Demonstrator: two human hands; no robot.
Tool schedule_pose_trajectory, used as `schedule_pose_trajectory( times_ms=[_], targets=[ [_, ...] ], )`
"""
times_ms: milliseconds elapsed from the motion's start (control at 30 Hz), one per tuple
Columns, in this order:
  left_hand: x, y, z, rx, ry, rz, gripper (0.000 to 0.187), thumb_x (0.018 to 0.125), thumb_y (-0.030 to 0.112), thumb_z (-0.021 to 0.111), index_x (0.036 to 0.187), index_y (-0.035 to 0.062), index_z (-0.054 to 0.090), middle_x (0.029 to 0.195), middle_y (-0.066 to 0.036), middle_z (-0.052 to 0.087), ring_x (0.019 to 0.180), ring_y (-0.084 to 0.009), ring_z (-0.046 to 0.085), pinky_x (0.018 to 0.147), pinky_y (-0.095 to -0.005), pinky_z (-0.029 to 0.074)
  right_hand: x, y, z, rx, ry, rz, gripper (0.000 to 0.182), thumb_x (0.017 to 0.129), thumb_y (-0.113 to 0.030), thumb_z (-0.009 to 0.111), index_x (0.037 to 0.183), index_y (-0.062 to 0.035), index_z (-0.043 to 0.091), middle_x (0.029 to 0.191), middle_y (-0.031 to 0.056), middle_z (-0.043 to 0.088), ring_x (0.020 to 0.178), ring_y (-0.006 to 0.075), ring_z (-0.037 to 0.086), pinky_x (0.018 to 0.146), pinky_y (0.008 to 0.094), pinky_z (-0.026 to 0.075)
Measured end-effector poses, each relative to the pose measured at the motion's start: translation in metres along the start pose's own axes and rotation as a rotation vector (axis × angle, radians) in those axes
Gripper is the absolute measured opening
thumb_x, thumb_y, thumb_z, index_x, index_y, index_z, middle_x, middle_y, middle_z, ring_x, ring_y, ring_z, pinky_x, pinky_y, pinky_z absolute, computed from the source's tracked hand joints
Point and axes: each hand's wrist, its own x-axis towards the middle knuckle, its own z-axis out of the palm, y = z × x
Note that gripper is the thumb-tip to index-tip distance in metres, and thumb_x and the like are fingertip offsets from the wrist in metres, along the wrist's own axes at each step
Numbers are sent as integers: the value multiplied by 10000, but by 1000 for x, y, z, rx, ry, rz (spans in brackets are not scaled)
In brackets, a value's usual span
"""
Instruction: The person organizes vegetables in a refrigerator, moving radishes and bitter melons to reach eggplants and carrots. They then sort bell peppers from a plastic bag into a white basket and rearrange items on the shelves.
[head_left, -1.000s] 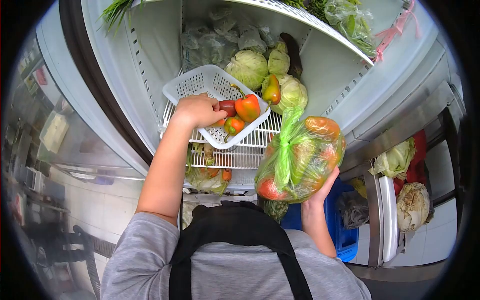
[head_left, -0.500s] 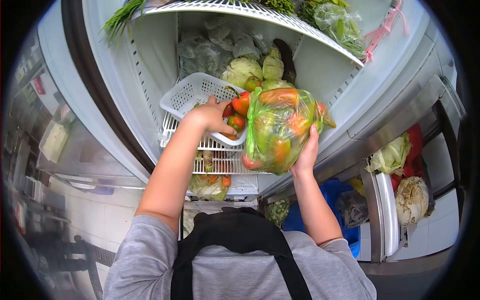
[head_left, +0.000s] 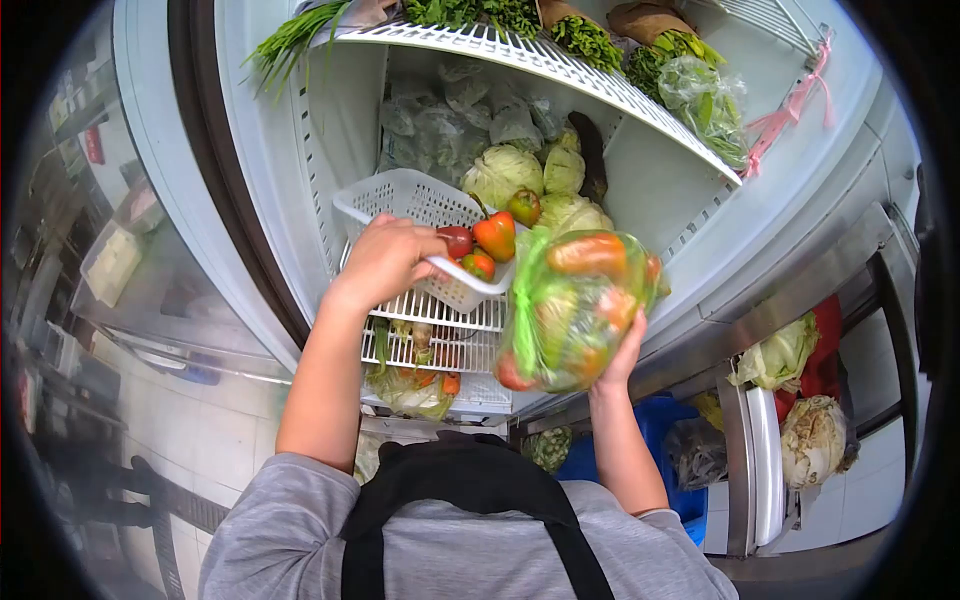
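My left hand (head_left: 392, 262) is closed over the front left rim of a white plastic basket (head_left: 400, 188) on the fridge's wire shelf. Inside the basket lie an orange-red bell pepper (head_left: 494, 236), a dark red one (head_left: 457, 241) and a red-green one (head_left: 479, 265). My right hand (head_left: 622, 360) grips the side of a clear plastic bag of peppers (head_left: 580, 312), tied with a green strip. That bag hangs in front of the shelf, at the basket's right. Another green-red pepper (head_left: 523, 206) rests behind the basket, against the cabbages.
Cabbages (head_left: 503, 178), a dark long eggplant-like vegetable (head_left: 588, 155) and plastic bags (head_left: 440, 125) fill the shelf's back. Above, a shelf (head_left: 560, 62) with leafy greens juts out. Bagged vegetables (head_left: 415, 392) lie below. A blue container (head_left: 640, 440) stands low at right.
My left hand has drawn back from over the peppers to the basket's front rim. The bag in my right hand has moved lower. The camera view has shifted slightly.
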Motion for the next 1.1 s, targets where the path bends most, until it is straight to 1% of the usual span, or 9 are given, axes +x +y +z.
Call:
schedule_pose_trajectory(
  times_ms=[200, 267, 333, 500, 567, 600, 833, 967, 1100],
  targets=[
    [61, 18, -33, -157, 303, -300, 257, 885, 374, 642, 925, 131, 715, 891, -61, 715, 859, -303, 651, 767, -420, 471, -13, 9, 15, 285, -23, 168, 563, 1000, -463, 370, 1348, -35, 485, 1279, 149, 577, 1115, 287, 621, 928, 454, 550],
    [94, 2, -30, -181, 424, -425, 333, 969, 404, 498, 1019, 148, 703, 991, -110, 706, 977, -318, 650, 846, -404, 491, -9, 23, 14, 256, -8, 186, 553, 1002, -455, 372, 1339, -33, 493, 1264, 147, 588, 1110, 284, 624, 924, 451, 552],
    [132, -8, -46, -149, 276, -643, 403, 976, 466, 440, 1100, 171, 685, 1089, -133, 686, 1057, -330, 625, 908, -415, 473, -8, 35, 22, 227, 9, 188, 516, 1011, -430, 370, 1296, -30, 527, 1212, 138, 624, 1085, 275, 637, 922, 436, 553],
    [193, -101, -44, -208, 197, -674, 561, 1005, 499, 343, 1309, 103, 598, 1377, -163, 552, 1266, -349, 522, 1063, -426, 388, -3, 61, 38, 194, 72, 298, 604, 994, -505, 286, 1383, -77, 462, 1363, 140, 535, 1221, 300, 557, 1023, 458, 478],
    [207, -115, -52, -646, 209, -838, 621, 1012, 507, 315, 1365, 48, 538, 1434, -187, 490, 1329, -357, 466, 1106, -421, 346, -1, 67, 51, 224, 23, 338, 606, 994, -509, 288, 1383, -79, 463, 1361, 138, 537, 1226, 296, 553, 1033, 456, 467],
    [209, -117, -56, -281, 129, -817, 628, 1015, 512, 297, 1374, 53, 529, 1463, -186, 459, 1354, -342, 445, 1124, -418, 328, -2, 70, 55, 243, 18, 354, 612, 990, -520, 290, 1390, -88, 459, 1369, 131, 531, 1243, 299, 537, 1049, 465, 447],
    [199, -97, -62, -226, 169, -869, 625, 1018, 503, 288, 1400, 55, 499, 1502, -168, 413, 1403, -324, 377, 1151, -397, 292, 0, 83, 75, 350, 129, 431, 607, 984, -521, 320, 1357, -79, 504, 1320, 130, 568, 1193, 301, 565, 1018, 477, 468],
    [195, -84, -75, -298, 300, -552, 561, 1029, 432, 301, 1436, 78, 457, 1509, -151, 412, 1404, -330, 373, 1151, -388, 299, 5, 82, 79, 363, 126, 441, 605, 974, -527, 338, 1341, -80, 517, 1321, 118, 565, 1191, 294, 564, 1012, 474, 473],
    [193, -74, -69, 5, 223, -596, 530, 1026, 420, 333, 1412, 94, 490, 1492, -136, 441, 1369, -286, 438, 1124, -397, 343, 11, 85, 81, 343, 176, 474, 610, 969, -541, 301, 1353, -117, 512, 1333, 106, 555, 1210, 296, 547, 1041, 509, 435]
  ],
)
